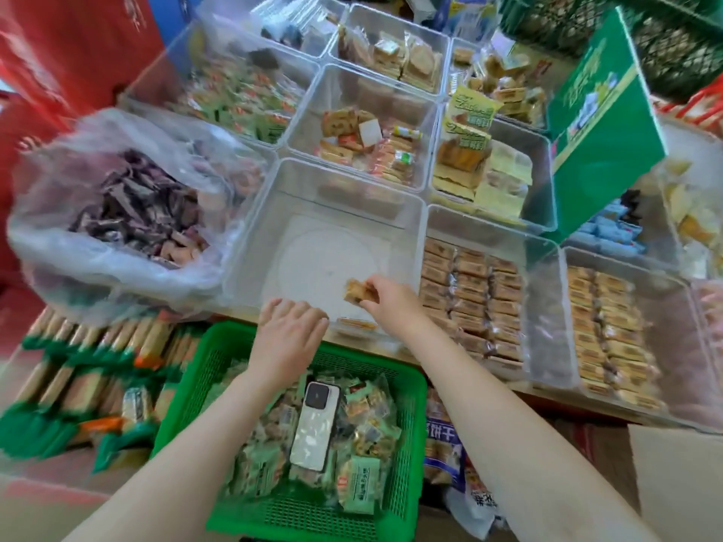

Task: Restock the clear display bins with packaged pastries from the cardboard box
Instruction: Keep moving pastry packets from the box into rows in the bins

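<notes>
Pinching a wrapped pastry [359,290] in right hand [391,303] over the near clear bin [250,244]; left hand [289,334] relaxed, empty, beside another pastry [357,324].

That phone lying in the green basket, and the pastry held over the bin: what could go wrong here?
The phone lies loose on wrapped snacks in the green basket, right under the arms; a forearm might knock it off. The right hand only pinches the pastry over the nearly empty bin, so it could slip. The left hand sits at the bin's near edge and might nudge it.
</notes>
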Demonstrator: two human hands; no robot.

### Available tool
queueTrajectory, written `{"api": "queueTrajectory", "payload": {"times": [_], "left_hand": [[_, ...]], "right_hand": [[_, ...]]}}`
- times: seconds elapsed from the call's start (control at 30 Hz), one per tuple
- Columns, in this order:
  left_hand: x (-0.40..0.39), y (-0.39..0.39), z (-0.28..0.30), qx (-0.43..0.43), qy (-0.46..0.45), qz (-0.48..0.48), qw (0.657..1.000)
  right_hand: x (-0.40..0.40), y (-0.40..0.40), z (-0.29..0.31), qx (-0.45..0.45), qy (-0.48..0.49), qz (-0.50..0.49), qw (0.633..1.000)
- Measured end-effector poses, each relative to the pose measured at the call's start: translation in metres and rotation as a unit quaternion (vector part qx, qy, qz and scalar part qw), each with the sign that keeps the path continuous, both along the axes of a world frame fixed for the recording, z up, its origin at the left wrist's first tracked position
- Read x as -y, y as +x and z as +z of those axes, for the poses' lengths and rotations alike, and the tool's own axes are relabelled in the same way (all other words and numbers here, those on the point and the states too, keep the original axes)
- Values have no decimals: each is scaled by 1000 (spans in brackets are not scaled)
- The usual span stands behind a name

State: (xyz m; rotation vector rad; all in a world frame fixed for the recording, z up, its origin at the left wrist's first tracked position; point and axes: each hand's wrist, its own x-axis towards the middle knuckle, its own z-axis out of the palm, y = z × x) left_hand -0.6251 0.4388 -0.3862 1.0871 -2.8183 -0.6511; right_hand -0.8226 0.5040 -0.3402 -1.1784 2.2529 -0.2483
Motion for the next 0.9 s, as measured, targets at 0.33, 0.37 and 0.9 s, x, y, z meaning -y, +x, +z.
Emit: {"api": "queueTrajectory", "payload": {"times": [0.33, 0.37, 0.9], "left_hand": [[0, 0, -5, -18, -16, -3, 1000], [-1, 0, -4, -11, -13, -2, 1000], [-166, -156, 97, -114, 159, -75, 978]], "right_hand": [[37, -5, -60, -96, 252, 100, 958], [38, -5, -61, -96, 252, 99, 958], [-238, -81, 108, 18, -229, -264, 937]]}}
